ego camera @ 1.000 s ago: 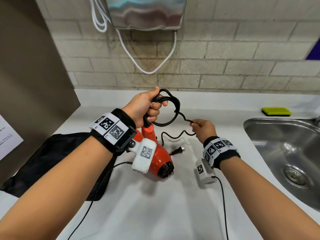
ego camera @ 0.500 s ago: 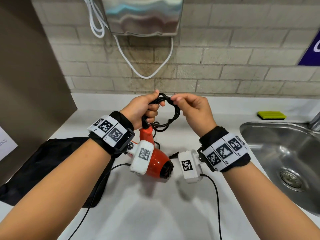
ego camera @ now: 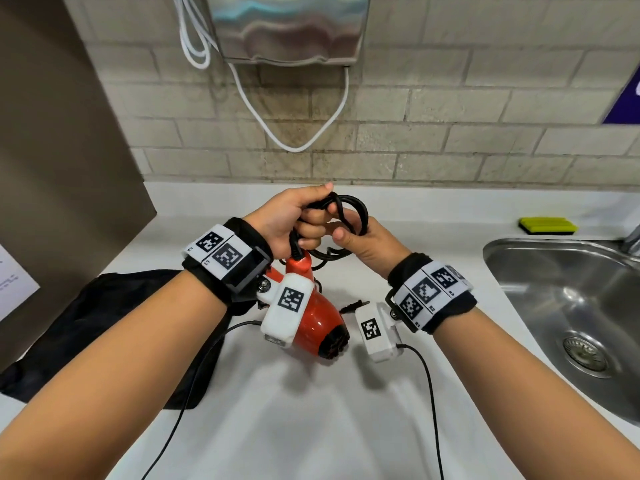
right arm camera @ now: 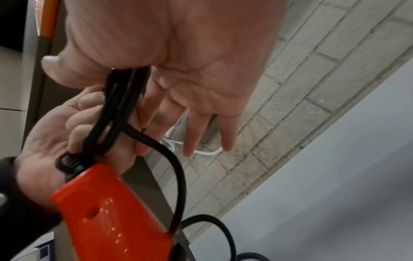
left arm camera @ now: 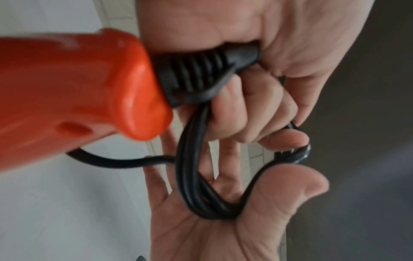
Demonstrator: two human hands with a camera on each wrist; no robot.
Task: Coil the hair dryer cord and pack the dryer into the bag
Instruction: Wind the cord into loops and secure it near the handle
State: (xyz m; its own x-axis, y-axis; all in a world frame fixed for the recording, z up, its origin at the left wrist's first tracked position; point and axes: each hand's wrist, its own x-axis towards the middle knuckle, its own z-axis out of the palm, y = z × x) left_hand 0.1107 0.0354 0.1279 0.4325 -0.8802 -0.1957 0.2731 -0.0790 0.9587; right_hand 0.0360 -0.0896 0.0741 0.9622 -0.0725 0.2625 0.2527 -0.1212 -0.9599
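Observation:
The orange-red hair dryer [ego camera: 311,320] hangs nozzle-down above the white counter. My left hand [ego camera: 294,216] grips the black cord [ego camera: 356,209], coiled in several loops, just above the handle's end [left arm camera: 67,84]. My right hand [ego camera: 367,244] is against the loops from the right. Its thumb [left arm camera: 290,190] clamps the bundle [left arm camera: 194,176] into the palm while its fingers [right arm camera: 201,137] stay nearly straight. A free length of cord [right arm camera: 176,173] drops past the handle [right arm camera: 111,220], and the plug [ego camera: 353,304] shows behind the dryer. The black bag [ego camera: 104,323] lies flat on the counter at the left.
A steel sink [ego camera: 554,306] is sunk into the counter at the right, with a green sponge [ego camera: 547,225] behind it. A metal wall unit [ego camera: 291,26] with a white cable [ego camera: 294,143] hangs on the brick wall. A brown panel [ego camera: 52,150] stands at the left.
My right hand carried a length of cord up from the counter to the coil, then slid from the loop's top to its right side. The left hand kept its grip.

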